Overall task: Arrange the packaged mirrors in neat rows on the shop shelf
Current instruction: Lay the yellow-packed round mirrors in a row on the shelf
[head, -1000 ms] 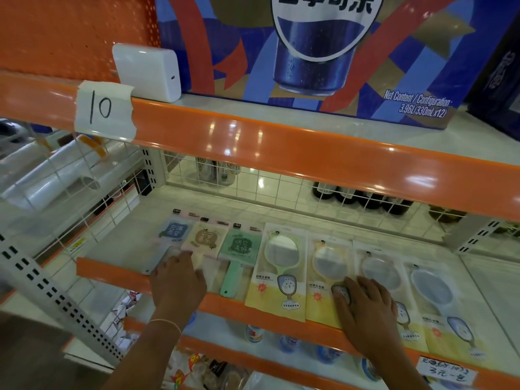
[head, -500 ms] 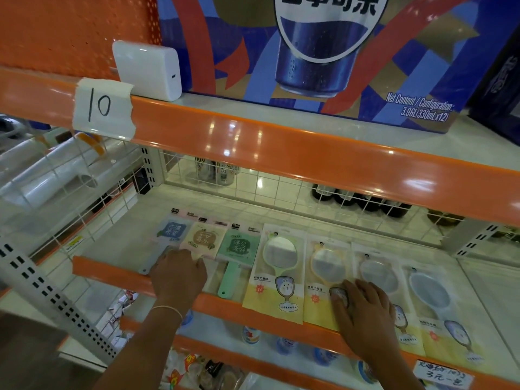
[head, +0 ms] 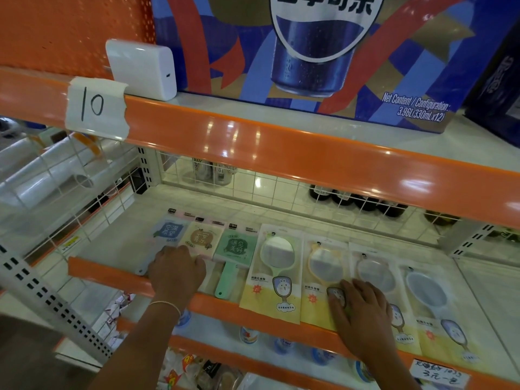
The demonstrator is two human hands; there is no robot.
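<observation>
PROGRESS: I am judging one row of packaged mirrors (head: pixel 271 273) mostly laid on the shelf (head: pixel 118 249) | LEFT: left hand (head: pixel 176 273) at 9 o'clock, grip unclear | RIGHT: right hand (head: pixel 363 316) at 4 o'clock, pressing flat | LEFT TO DO: squaring edges.

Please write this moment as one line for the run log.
left hand: resting on square mirror packs | right hand: flat on round mirror packs | row: along shelf front
</observation>
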